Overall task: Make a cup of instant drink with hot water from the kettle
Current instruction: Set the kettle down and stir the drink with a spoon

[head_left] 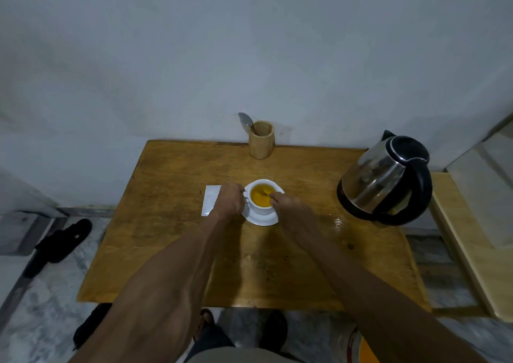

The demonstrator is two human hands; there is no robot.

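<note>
Beside cup (261, 197) — kettle (384, 178), sachet (211, 200); left hand (229, 200) grips handle, right hand (291, 212) pinches spoon (267, 194).

We find no text, label, brand, number or sign that we can read in this view. The white packet (211, 199) beside the saucer shows a plain blank face. The kettle (384, 178) shows only reflections on its steel body, and its black lid and handle carry no marking that we can make out. The wooden holder (261, 143) and the white cup (262, 197) are plain too. At the bottom edge, a small red and orange thing (361, 346) is too blurred for us to read anything on it.
</note>
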